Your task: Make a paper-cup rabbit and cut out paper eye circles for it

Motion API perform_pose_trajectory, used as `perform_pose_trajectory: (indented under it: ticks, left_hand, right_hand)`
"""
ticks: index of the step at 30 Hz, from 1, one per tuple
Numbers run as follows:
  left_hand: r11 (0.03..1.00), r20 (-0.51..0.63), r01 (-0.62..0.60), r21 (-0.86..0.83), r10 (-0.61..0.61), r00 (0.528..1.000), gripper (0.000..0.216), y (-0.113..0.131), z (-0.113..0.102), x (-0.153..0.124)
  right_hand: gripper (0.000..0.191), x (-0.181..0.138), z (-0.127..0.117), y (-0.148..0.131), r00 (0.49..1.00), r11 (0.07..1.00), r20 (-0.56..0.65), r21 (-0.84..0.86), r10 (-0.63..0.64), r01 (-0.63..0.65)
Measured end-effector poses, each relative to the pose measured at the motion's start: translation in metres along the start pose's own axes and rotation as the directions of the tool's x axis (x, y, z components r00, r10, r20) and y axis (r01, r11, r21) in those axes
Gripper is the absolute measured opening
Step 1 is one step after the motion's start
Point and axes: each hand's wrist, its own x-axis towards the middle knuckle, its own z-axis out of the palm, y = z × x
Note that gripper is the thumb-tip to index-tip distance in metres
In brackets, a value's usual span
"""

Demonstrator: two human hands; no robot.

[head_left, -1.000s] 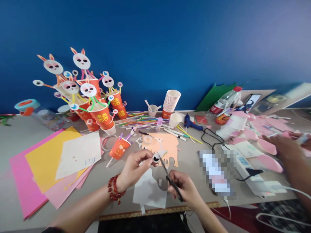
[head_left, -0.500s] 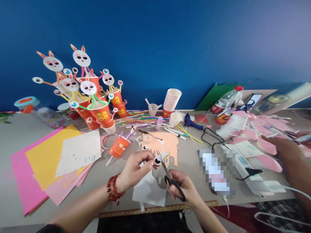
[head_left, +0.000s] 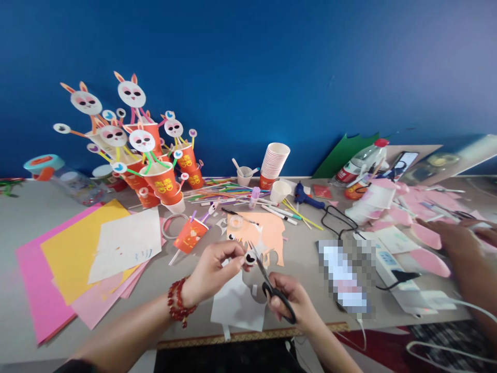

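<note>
My left hand [head_left: 217, 269] pinches a small white paper circle [head_left: 250, 257] with a black heart-like mark on it. In my right hand [head_left: 289, 298] are black-handled scissors [head_left: 285, 305], my fingers in the loops and the blades pointing up and away. The blades lie right at the circle's right edge. Below both hands a white paper sheet [head_left: 237, 305] rests on the table. Behind them lies a cut-up peach paper [head_left: 274, 233] with white scraps on it. An orange paper cup [head_left: 191, 234] with straws leans nearby on the left.
Rabbit-faced orange cups [head_left: 161, 181] stand stacked at the back left, above coloured paper sheets [head_left: 73, 254]. Behind my hands are a cup stack [head_left: 275, 161], markers and a blue glue gun [head_left: 306, 196]. A power strip [head_left: 392, 269] and another person's arm [head_left: 462, 254] are at right.
The paper circle and my left hand have shifted very slightly left. My right hand with the scissors has barely moved. At right, the other person's hand has moved a little.
</note>
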Motion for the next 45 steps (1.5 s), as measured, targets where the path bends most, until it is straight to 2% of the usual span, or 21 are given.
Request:
perform_pose_trajectory:
  ticks: [5, 26, 33, 45]
  left_hand:
    - [1.000, 0.009, 0.011, 0.016, -0.011, 1.000, 0.019, 0.002, -0.002, 0.001]
    - [0.995, 0.176, 0.079, 0.058, -0.088, 0.980, 0.012, 0.015, -0.018, 0.010]
    - [0.986, 0.239, 0.079, 0.147, -0.113, 0.964, 0.014, 0.019, -0.023, 0.015]
    - [0.964, 0.265, 0.047, 0.263, -0.119, 0.957, 0.015, 0.027, -0.027, 0.020]
  right_hand:
    - [0.058, 0.000, -0.001, -0.002, 1.000, 1.000, -0.005, -0.024, -0.010, 0.010]
    - [0.057, -0.005, -0.011, 0.001, 1.000, 0.998, -0.007, -0.058, 0.022, -0.022]
    - [0.058, -0.005, -0.015, 0.002, 0.999, 0.998, -0.010, -0.059, 0.032, -0.032]
    - [0.057, -0.005, -0.015, 0.001, 1.000, 0.995, -0.001, -0.093, 0.017, -0.017]
